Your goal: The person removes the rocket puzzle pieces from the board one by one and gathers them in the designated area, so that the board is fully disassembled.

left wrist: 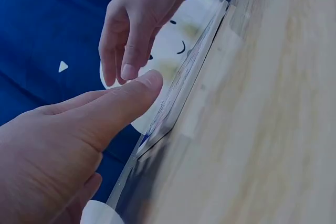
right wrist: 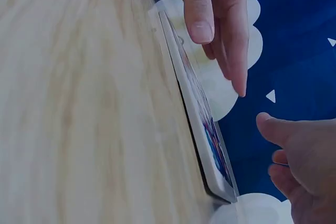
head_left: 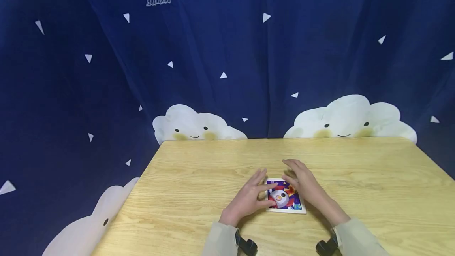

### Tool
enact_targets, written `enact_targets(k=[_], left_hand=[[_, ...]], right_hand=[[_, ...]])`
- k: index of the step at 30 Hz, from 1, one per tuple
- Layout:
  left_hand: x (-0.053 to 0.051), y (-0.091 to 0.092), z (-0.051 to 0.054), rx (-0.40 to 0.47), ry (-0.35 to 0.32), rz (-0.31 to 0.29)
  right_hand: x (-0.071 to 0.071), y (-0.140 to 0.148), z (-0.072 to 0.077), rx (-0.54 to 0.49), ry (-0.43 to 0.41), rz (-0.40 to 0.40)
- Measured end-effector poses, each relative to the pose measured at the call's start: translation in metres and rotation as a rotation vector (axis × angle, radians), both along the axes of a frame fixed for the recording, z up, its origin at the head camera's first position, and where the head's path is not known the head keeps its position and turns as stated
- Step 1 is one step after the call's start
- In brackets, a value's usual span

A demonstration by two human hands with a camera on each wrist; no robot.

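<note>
A flat square board (head_left: pixel 289 200) lies on the table, with a white border and a cartoon penguin on a purple, starry picture. Over its left side hovers my left hand (head_left: pixel 247 197), fingers spread and thumb near the lower left part. My right hand (head_left: pixel 306 183) is above the upper right corner, fingers loosely bent. In the left wrist view, the thumb of the left hand (left wrist: pixel 84 124) stands apart from the thin board (left wrist: pixel 184 85). The right wrist view has the right hand (right wrist: pixel 310 156) beside the board (right wrist: pixel 194 103), also without contact. Neither hand holds anything.
The light wood-grain table (head_left: pixel 199 169) extends around the board on all sides. Behind it hangs a dark blue curtain (head_left: pixel 199 50) with white triangles and smiling clouds. Black wrist cameras (head_left: pixel 249 245) sit at both sleeve cuffs.
</note>
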State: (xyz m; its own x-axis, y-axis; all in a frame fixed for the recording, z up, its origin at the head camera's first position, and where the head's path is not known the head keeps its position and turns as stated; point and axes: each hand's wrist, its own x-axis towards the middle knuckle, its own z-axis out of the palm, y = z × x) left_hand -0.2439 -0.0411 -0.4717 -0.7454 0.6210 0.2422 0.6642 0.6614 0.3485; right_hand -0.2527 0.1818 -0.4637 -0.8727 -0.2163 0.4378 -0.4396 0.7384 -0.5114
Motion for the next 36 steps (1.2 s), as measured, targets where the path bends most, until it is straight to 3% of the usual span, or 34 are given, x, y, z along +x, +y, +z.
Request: enact_targets(k=[7, 14, 20, 27, 36], left_hand=[[0.001, -0.003, -0.003, -0.028, -0.084, -0.001], [0.000, -0.006, -0.007, -0.047, -0.061, -0.029], [0.001, -0.006, -0.009, -0.054, -0.069, -0.021], [0.000, -0.006, -0.012, -0.055, -0.028, -0.041], [0.000, -0.005, -0.013, -0.029, -0.057, -0.054]], right_hand=[[-0.002, -0.008, -0.004, -0.014, -0.036, 0.056], [-0.004, -0.014, -0.009, 0.012, -0.052, 0.063], [-0.005, -0.018, -0.011, 0.025, -0.115, 0.072], [-0.008, -0.022, -0.010, 0.015, -0.168, 0.087], [-0.013, -0.025, -0.004, 0.059, -0.260, 0.144]])
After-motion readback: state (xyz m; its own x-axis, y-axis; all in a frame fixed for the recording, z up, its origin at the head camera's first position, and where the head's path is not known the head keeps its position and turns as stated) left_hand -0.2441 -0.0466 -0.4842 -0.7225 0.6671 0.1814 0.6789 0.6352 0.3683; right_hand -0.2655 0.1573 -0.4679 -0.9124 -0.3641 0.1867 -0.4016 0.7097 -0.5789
